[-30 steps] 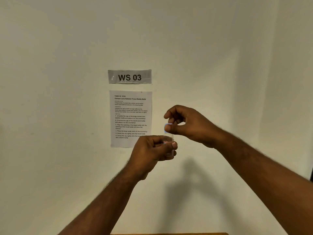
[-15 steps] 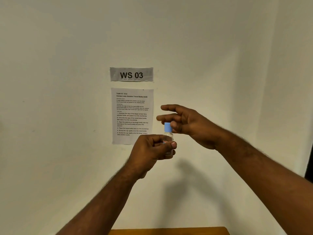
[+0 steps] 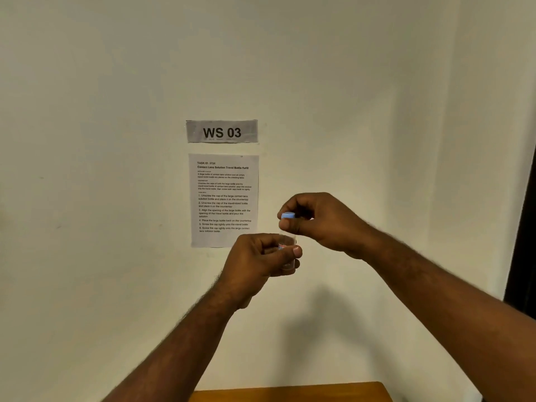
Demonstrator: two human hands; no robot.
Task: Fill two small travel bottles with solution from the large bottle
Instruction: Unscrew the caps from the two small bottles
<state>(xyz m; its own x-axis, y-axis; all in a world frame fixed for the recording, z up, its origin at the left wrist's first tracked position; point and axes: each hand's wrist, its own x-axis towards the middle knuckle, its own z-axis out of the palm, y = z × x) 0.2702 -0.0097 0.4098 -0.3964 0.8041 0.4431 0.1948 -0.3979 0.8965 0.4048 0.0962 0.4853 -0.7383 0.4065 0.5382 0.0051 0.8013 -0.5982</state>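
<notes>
I hold a small clear travel bottle (image 3: 288, 242) up in front of the wall, with my left hand (image 3: 261, 258) wrapped around its body so that most of it is hidden. Its blue cap (image 3: 288, 215) sits on top, pinched between the thumb and fingers of my right hand (image 3: 316, 221). I cannot tell whether the cap is still on the bottle's neck or just lifted off. The large bottle and the second travel bottle are out of view.
A "WS 03" label (image 3: 222, 131) and a printed task sheet (image 3: 224, 198) are taped to the pale wall behind my hands. A strip of the wooden table top (image 3: 290, 394) shows at the bottom edge. A dark edge (image 3: 522, 242) runs down the far right.
Half a second ago my right hand was open beside the blue cap; now its fingers have closed on the cap again. My left hand has kept its hold on the bottle.
</notes>
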